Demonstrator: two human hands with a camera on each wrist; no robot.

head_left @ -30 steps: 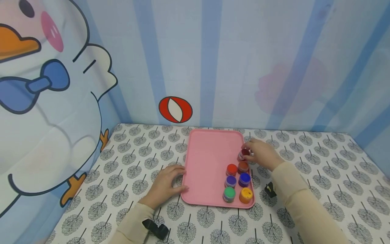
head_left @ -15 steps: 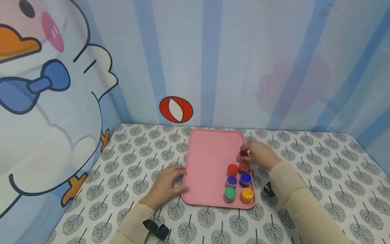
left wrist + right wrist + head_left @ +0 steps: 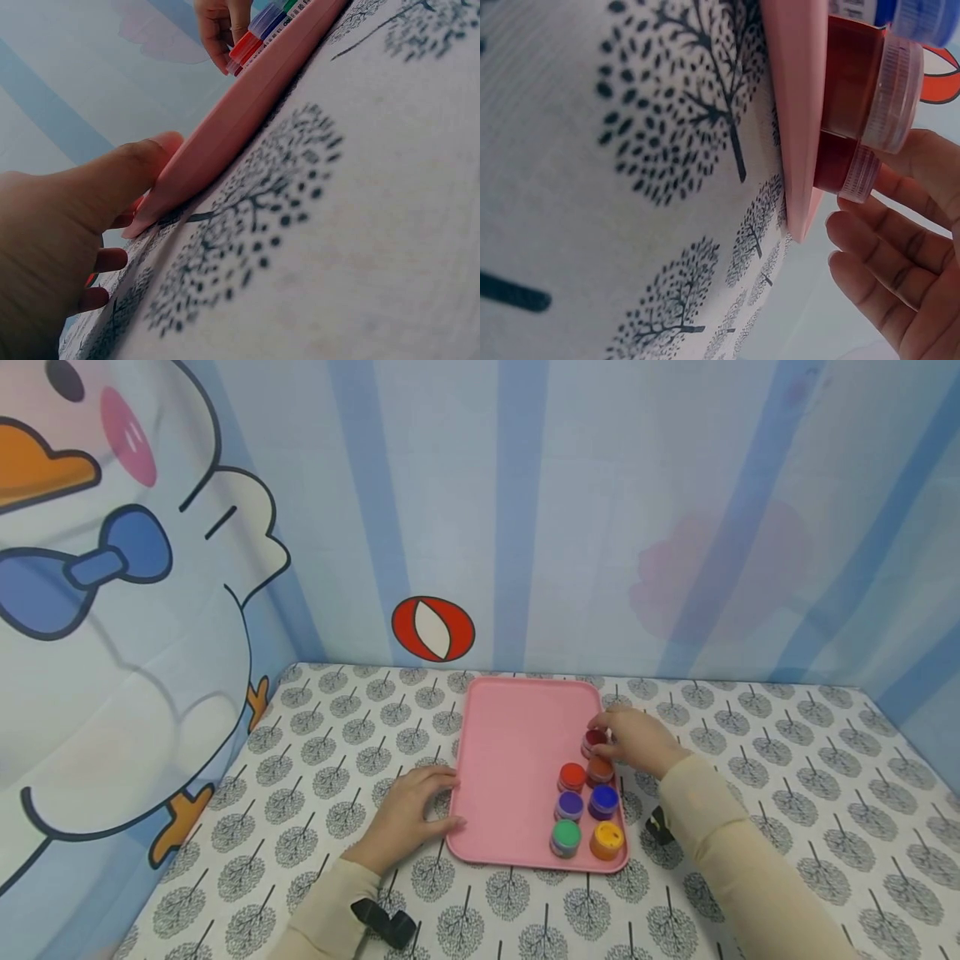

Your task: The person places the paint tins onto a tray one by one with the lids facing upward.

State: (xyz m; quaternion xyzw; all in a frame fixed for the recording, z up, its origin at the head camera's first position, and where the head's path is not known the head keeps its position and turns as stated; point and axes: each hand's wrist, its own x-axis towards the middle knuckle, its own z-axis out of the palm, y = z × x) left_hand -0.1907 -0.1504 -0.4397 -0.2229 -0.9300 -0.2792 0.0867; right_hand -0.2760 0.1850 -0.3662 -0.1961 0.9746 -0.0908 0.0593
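Observation:
In the head view a pink tray [image 3: 510, 777] lies on the table. My right hand [image 3: 639, 742] reaches over its right rim and pinches a small jar with a dark red lid [image 3: 595, 739], apparently a paint jar, between thumb and fingers. The right wrist view shows the fingertips at the clear edge of that jar's lid [image 3: 861, 174], with the jar standing upright on the tray. Right beside it is a brownish-orange jar [image 3: 600, 770]. My left hand [image 3: 405, 814] rests at the tray's left edge, thumb over the rim and fingers relaxed.
More jars stand in two columns on the tray's right side: red [image 3: 572, 776], purple [image 3: 569, 805], blue [image 3: 603, 802], green [image 3: 566, 837] and yellow [image 3: 607, 839]. A tree-patterned cloth [image 3: 315, 785] covers the table. Behind it hangs a striped cartoon backdrop [image 3: 570, 527].
My right hand has shifted slightly left with the dark red jar, away from the tray's right rim. The left hand has stayed at the tray's edge.

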